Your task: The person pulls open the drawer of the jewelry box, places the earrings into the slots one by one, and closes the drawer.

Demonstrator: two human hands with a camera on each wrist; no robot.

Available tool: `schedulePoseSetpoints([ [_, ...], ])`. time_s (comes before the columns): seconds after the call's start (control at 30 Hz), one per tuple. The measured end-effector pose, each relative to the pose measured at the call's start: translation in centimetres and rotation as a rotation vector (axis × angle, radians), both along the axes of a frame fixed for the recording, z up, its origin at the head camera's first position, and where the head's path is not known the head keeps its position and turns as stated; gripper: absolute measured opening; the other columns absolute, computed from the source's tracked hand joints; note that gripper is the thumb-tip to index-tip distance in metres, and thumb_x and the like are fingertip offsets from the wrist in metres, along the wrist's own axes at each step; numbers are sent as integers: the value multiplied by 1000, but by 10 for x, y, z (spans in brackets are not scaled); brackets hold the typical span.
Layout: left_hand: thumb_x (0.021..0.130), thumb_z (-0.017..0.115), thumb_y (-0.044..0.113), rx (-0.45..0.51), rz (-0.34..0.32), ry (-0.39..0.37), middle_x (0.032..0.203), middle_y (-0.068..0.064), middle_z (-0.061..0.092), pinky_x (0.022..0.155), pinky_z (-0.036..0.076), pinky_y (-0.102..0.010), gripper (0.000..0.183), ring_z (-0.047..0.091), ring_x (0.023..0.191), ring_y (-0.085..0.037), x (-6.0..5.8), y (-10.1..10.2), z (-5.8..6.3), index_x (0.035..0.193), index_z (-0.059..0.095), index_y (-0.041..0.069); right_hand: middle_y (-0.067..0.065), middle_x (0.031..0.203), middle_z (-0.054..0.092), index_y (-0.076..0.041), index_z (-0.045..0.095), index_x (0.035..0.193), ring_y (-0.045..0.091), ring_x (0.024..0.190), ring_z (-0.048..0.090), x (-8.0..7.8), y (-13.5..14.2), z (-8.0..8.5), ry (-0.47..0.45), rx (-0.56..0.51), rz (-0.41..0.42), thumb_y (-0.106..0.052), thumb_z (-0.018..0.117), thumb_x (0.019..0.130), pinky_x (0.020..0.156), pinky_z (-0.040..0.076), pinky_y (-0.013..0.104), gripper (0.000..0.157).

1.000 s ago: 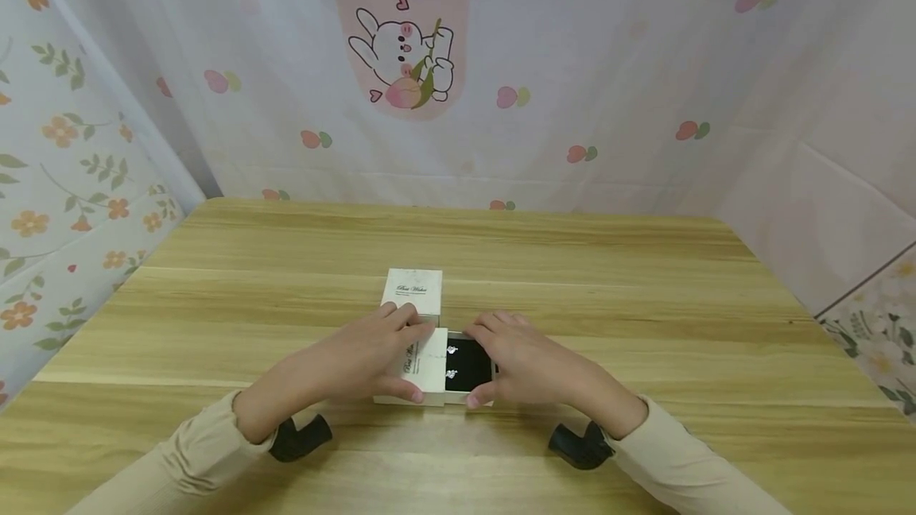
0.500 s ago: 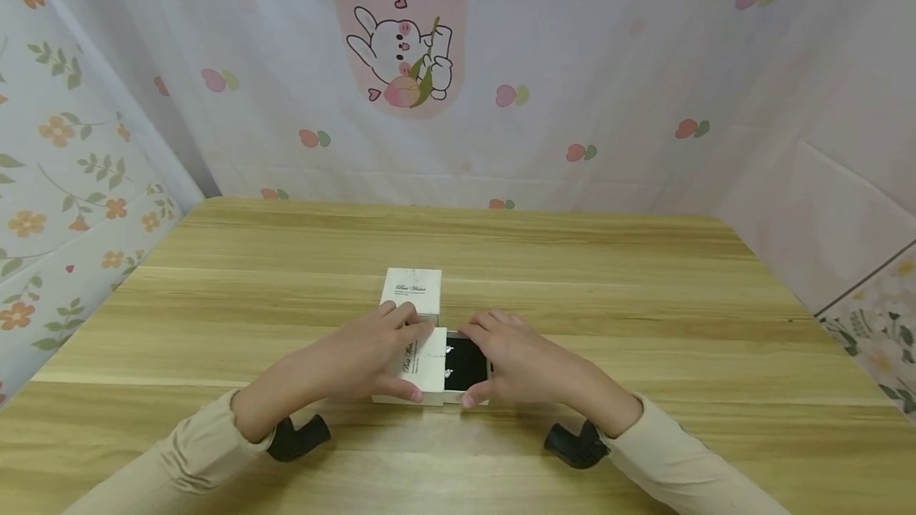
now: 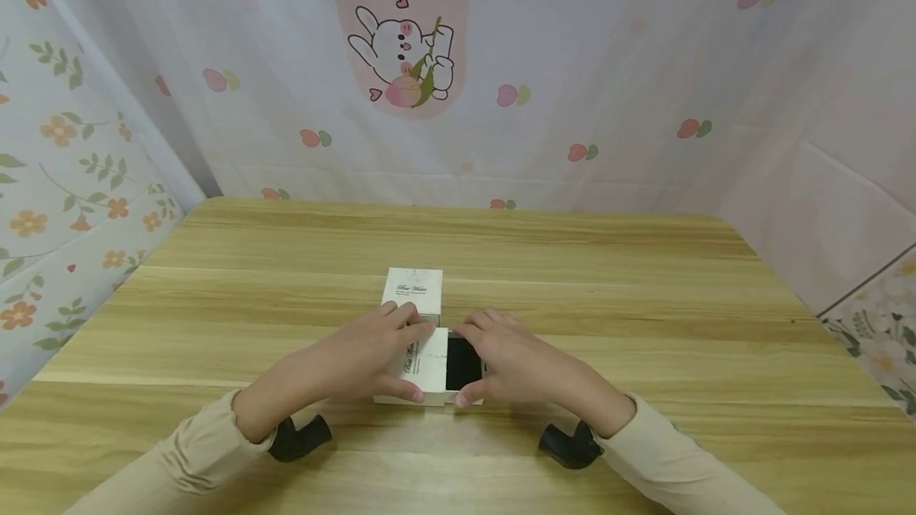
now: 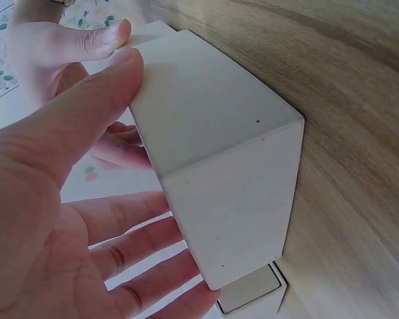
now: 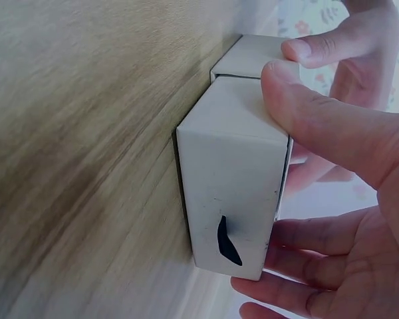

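Note:
A white jewelry drawer box with dark lettering lies on the table before me. My left hand [image 3: 365, 352] grips its sleeve [image 3: 432, 376], thumb along the near side and fingers over the far edge. From the right, my right hand [image 3: 518, 360] holds the drawer [image 5: 229, 179], thumb and fingers on opposite sides. The drawer sticks partly out of the sleeve, showing a strip of black lining [image 3: 461, 368]. In the right wrist view, a black ribbon pull tab [image 5: 227, 242] pokes from the drawer's end face.
Just behind the sleeve stands a second white box [image 3: 413, 290], lettered "Best Wishes". The wooden table [image 3: 608, 284] runs back to a printed cloth curtain [image 3: 615, 86]. Black wrist mounts [image 3: 300, 437] sit under both forearms.
My right hand has moved left with the drawer, so less black lining shows. Two small silvery pieces on the lining have gone out of sight under the sleeve. The left hand stays put.

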State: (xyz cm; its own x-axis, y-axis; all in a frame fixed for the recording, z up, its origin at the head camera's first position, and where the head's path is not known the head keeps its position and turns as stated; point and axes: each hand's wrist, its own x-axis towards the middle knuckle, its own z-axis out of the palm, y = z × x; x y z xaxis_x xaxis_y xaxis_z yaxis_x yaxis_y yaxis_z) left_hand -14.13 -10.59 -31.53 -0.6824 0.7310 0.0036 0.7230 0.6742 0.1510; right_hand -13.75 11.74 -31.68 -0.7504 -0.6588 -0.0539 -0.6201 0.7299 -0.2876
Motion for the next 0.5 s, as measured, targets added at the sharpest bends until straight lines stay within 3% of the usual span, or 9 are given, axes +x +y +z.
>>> schedulePoseSetpoints([
  [0.5, 77, 64, 56, -11, -17, 19, 114, -4, 51, 85, 43, -32, 77, 46, 99, -17, 2, -1, 2, 132, 50, 5, 7, 120, 53, 2, 50, 129, 21, 111, 45, 0, -8, -1, 23, 4, -11, -48, 77, 68, 100, 37, 39, 83],
])
